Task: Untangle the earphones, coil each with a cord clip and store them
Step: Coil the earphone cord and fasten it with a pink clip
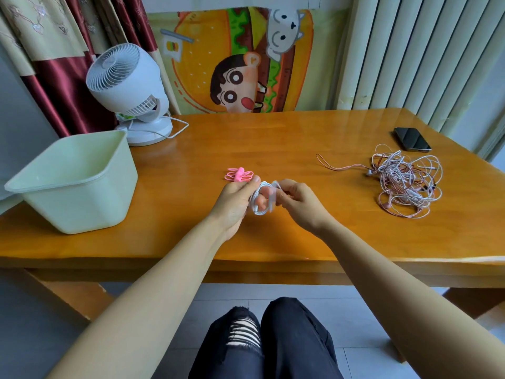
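A white earphone cord (pixel 259 212), wound into a small coil, hangs between both hands above the middle of the wooden table (pixel 273 149). My left hand (pixel 235 201) grips the coil's left side with curled fingers. My right hand (pixel 297 201) pinches its right side. Pink cord clips (pixel 240 175) lie on the table just behind my left hand. A tangle of pink and white earphones (pixel 407 184) lies at the right, one cord trailing left. A pale green bin (pixel 73 181) stands at the left.
A white desk fan (pixel 128 91) with its cable stands at the back left. A dark phone (pixel 412 139) lies at the back right beyond the tangle. Curtains, a cartoon cloth and a radiator line the wall. My knees are below the table's front edge.
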A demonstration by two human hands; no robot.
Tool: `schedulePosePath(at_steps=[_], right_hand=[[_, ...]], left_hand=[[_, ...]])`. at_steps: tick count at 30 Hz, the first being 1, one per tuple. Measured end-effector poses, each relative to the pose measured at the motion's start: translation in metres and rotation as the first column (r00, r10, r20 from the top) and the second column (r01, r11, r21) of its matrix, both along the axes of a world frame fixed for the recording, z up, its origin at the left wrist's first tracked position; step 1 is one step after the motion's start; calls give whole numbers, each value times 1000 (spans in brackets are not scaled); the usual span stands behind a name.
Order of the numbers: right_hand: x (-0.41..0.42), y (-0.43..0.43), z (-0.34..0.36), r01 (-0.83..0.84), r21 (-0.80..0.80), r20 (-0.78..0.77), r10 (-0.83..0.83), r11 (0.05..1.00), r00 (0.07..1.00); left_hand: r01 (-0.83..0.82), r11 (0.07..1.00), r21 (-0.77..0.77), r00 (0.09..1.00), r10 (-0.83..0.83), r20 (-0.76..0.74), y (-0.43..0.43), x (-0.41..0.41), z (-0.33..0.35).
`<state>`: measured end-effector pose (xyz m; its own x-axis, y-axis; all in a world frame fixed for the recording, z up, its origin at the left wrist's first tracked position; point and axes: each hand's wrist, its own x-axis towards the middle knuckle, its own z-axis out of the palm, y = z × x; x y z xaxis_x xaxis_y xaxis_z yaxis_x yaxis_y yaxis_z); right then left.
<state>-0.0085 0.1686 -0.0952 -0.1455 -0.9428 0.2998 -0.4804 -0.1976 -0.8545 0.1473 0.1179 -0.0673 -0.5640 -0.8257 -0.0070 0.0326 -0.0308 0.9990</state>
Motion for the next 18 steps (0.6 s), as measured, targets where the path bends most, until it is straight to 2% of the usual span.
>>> schedulePosePath(at_steps=[3, 6, 7, 9, 12, 13, 15, 18], right_hand=[[1, 2, 4, -34, -11, -75, 33, 999, 997], [2, -2, 9, -74, -24, -298, 63, 997, 953], [3, -5, 10, -77, -14, -382, 66, 997, 922], [4, -10, 9, -61, -30, -568, 33, 998, 822], [6, -17, 8, 17, -82, -790, -75, 997, 608], [7, -18, 8, 40, -83, -832, -92, 996, 548], [9, -21, 8, 34, -102, -862, -105, 994, 497], [6, -22, 6, 18, -85, -828, -80, 996, 556]], left_hand=[[57, 997, -54, 996, -53, 74, 1, 3, -2], [133, 986, 97, 990, -137, 25, -4, 10, 1], [141, 986, 94, 988, -147, 54, -5, 13, 2], [146, 989, 28, 974, -149, 171, -6, 14, 3], [95, 995, -1, 955, -91, 284, -7, 12, 9], [78, 997, -7, 943, -72, 325, -8, 11, 9], [62, 998, -33, 920, -45, 390, -12, 9, 8], [27, 999, -40, 908, -7, 419, -18, 7, 1]])
